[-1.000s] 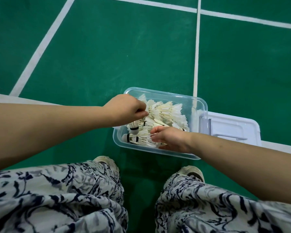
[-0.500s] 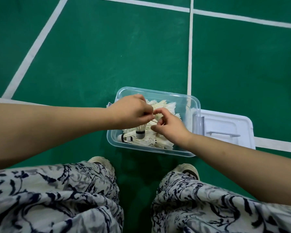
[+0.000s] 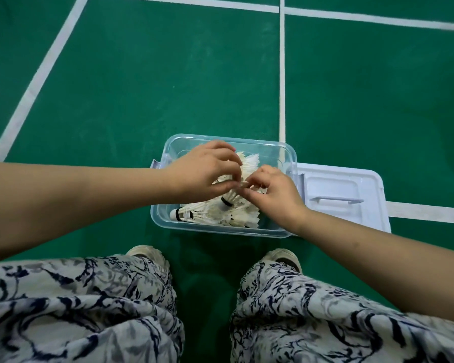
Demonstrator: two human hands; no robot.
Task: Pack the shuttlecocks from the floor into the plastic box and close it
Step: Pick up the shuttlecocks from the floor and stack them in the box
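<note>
Person crouching over clear box (image 3: pixel 288 163) at frame centre, on green floor (image 3: pixel 142 74). Both hands meeting above white shuttlecocks (image 3: pixel 215 213) piled inside box. Left hand (image 3: pixel 207 174) pinching feathers of one shuttlecock in closed grip; right hand (image 3: pixel 273 189) curling fingers onto same bunch. Lid (image 3: pixel 351 184) lying flat just right of box, touching it. No loose shuttlecocks showing on floor. Advice: be nesting cones cork-first, pressing lightly, keeping feathers below rim so lid seats.

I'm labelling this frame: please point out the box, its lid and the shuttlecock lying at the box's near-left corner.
plastic box (image 3: pixel 228 138): head view, on its far rim.
lid (image 3: pixel 346 176): head view, on its flat top.
shuttlecock (image 3: pixel 192 213): head view, on its feather skirt.
</note>
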